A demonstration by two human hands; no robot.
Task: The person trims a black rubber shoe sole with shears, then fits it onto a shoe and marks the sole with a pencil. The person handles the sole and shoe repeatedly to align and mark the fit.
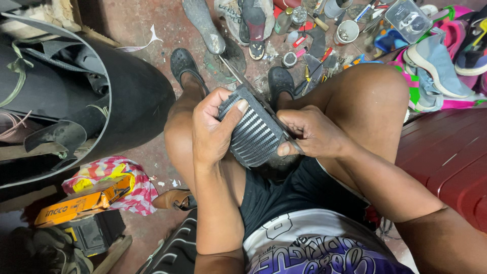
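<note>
Head view: left hand (215, 129) fingers clamp ribbed sole piece (252, 133); right hand (309, 133) fingers grip scissors (253, 94) pointing up-left.

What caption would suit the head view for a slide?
Seated person's left hand bends a ribbed black rubber piece while the right hand works scissors along its edge, above scattered shoes.

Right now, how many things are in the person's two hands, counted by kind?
Ridged rubber sole piece: 1, held by the left hand
Thin metal blade: 1, held by the right hand along the edge of the sole piece
Total: 2
</note>
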